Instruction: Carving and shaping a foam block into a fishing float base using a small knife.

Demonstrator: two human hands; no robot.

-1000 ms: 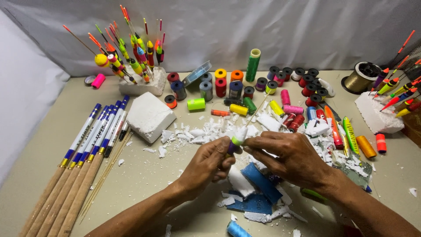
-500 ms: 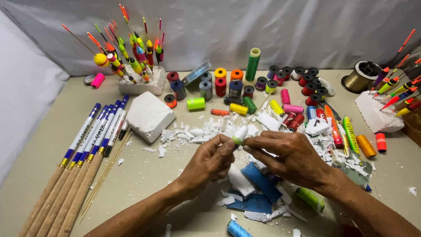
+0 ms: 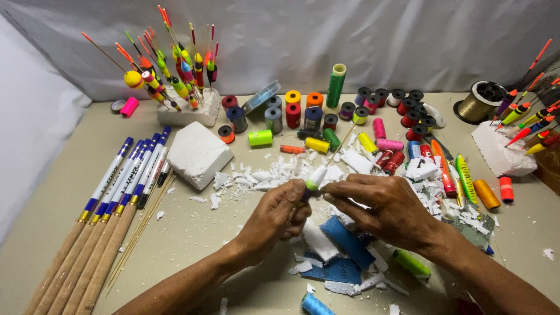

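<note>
Tabletop: a beige tabletop [image 3: 192,233] against a draped white cloth backdrop [image 3: 350,41], crowded with float-making supplies.
Far left: a row of cork-handled rods with blue-and-white shafts [image 3: 111,204] beside thin bamboo sticks [image 3: 140,227]; behind them a white foam block stuck with bright finished floats [image 3: 181,111] and a bare white foam block [image 3: 198,153].
Left hand: the left hand [image 3: 274,219] has its grip closed narrow on the lower end of a small white foam float body with a green band [image 3: 315,178], held above the tabletop at centre.
Right hand: the right hand [image 3: 385,210] pinches the same float from the other side; its thin stick stem [image 3: 341,143] slants up and away.
Risk: in my judgement the soft foam could crumble, or the stem snap, under too hard a pinch.
Around: white foam crumbs [image 3: 268,175], blue sandpaper sheets [image 3: 344,245] under the hands, coloured thread spools [image 3: 315,116] behind.
Far right: slim painted lures [image 3: 461,175] and another float-studded foam block [image 3: 501,149].
</note>
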